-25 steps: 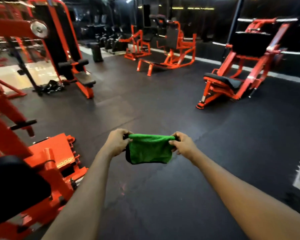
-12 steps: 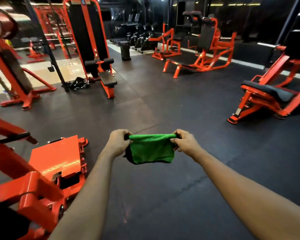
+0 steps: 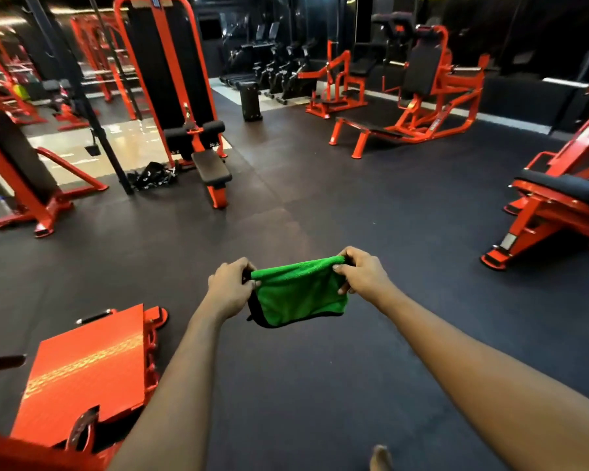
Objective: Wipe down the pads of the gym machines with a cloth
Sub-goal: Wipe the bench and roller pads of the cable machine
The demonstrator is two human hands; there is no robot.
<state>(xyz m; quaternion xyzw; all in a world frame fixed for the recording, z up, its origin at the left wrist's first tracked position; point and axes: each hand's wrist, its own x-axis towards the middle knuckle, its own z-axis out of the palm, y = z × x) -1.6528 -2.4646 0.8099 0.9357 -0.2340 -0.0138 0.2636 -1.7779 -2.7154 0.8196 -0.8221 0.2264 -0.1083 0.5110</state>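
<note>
Head camera looks down on your two hands held out over the dark floor (image 3: pixel 320 215), the green cloth (image 3: pixel 300 294) stretched between them in the air. Your left hand (image 3: pixel 230 290) pinches its top left corner, thumb and fingers curled tight on the fabric, and your right hand (image 3: pixel 363 275) grips the top right corner the same way. The cloth hangs folded below them and touches no machine. By my reading you are between pads, readying the cloth and choosing where to go, with no wiping under way. The next move calls for walking to a pad and gathering the cloth into one hand so it presses flat. Likely candidates are the black seat (image 3: pixel 211 168) of the tall machine (image 3: pixel 164 62) ahead on your left, its roller pads (image 3: pixel 194 130) just above, and the black bench pad (image 3: pixel 572 186) on your right, all well apart from you. An orange footplate (image 3: pixel 85 372) sits low at your left, and a heap of black straps (image 3: pixel 152 178) lies beside the tall machine; step around both.
</note>
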